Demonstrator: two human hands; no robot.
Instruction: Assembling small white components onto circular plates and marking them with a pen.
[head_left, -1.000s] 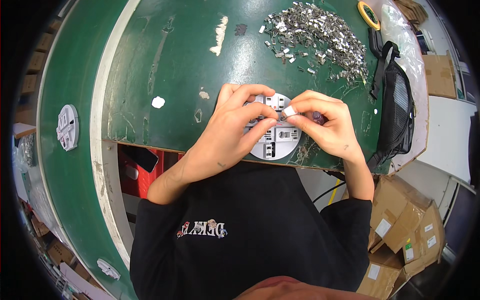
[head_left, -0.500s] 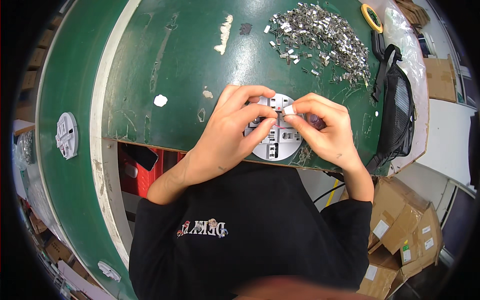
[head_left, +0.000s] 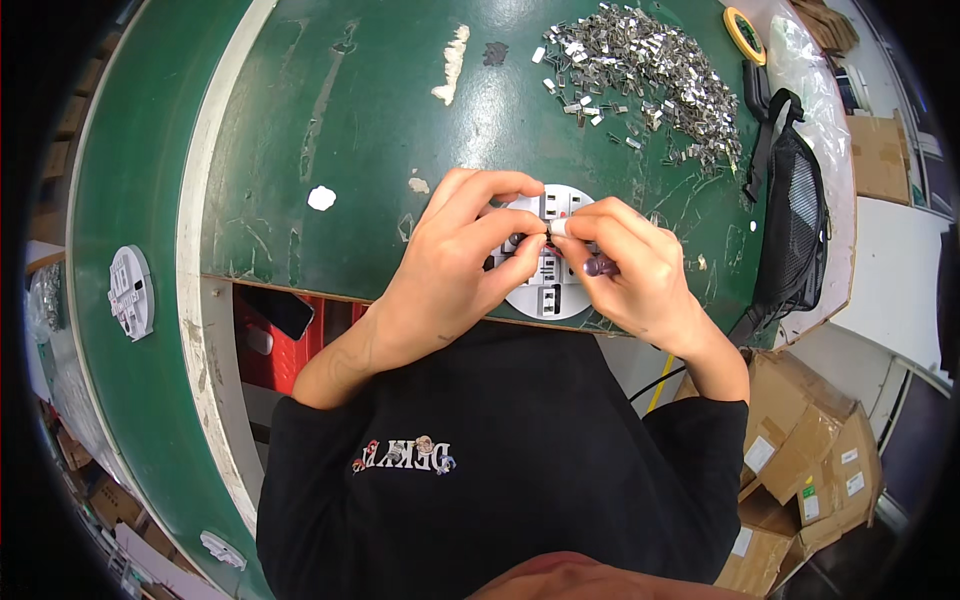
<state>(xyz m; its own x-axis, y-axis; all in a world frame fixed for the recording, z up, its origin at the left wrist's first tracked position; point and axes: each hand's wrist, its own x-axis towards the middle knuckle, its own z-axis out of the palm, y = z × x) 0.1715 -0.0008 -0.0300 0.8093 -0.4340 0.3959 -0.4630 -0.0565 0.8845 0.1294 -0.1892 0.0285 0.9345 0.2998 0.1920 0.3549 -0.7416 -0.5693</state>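
A round light-grey plate (head_left: 570, 300) with slots and small raised blocks lies at the table's front edge, partly hidden under both hands. My left hand (head_left: 455, 255) is over its left side, thumb and forefinger pinched at its middle; what they hold is hidden. From the right, my right hand (head_left: 635, 260) brings thumb and forefinger to the same spot, almost touching the left fingertips. A small white piece (head_left: 558, 228) shows at the right fingertips; whether it is a part or a finger covering, I cannot tell. A dark purple, rounded handle (head_left: 600, 265) sticks out of my right hand.
A heap of small metal clips (head_left: 650, 80) covers the back right of the green table (head_left: 380, 130). Beyond it are a yellow tape roll (head_left: 743, 36) and a black mesh bag (head_left: 795, 215). Another grey plate (head_left: 132, 293) lies on the green strip at left. Cardboard boxes (head_left: 800, 450) stand lower right.
My right hand has moved left, its fingertips closing in on the left ones. The left hand has barely moved. On the left strip, the plates have shifted slightly toward me.
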